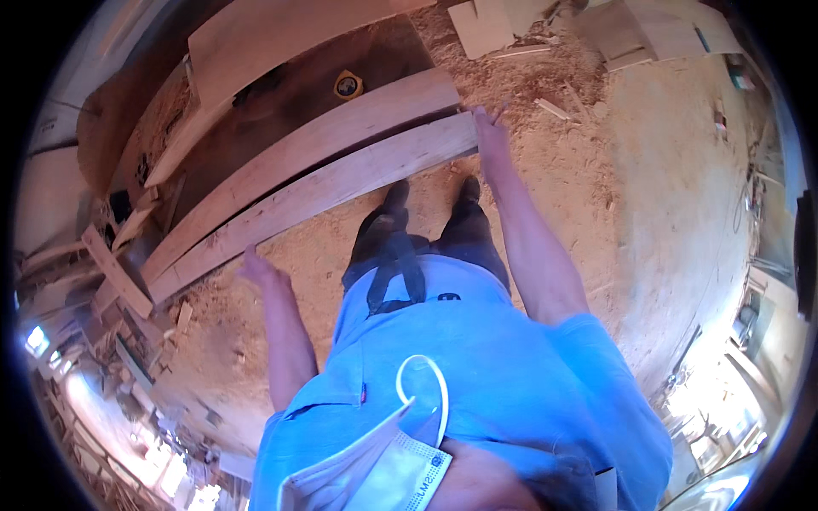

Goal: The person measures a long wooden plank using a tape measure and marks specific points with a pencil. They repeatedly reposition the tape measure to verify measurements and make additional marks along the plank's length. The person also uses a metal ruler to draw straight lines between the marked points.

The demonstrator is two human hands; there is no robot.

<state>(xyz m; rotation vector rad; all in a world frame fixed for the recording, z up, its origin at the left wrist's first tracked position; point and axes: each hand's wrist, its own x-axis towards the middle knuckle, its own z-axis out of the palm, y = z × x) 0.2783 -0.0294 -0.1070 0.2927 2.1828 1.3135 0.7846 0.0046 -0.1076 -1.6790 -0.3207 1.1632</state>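
Note:
Two long wooden planks lie side by side with a narrow dark gap between them. My right hand (492, 136) is at the right end of the near plank (341, 185), closed around that end. Further left, my left hand (262, 270) is at the same plank's near edge. It is smeared by motion and its fingers do not show clearly. The far plank (324, 136) runs parallel just beyond, and neither hand touches it. Behind it, a yellow and black tape measure (348, 84) rests on a dark brown surface (396, 60).
A wide wooden board (273, 38) lies across the far side. Sawdust covers the floor (554, 204). Flat panels (480, 30) stand at the back. Wood offcuts (118, 268) pile up by the planks' left end. A small scrap (553, 109) lies at the right.

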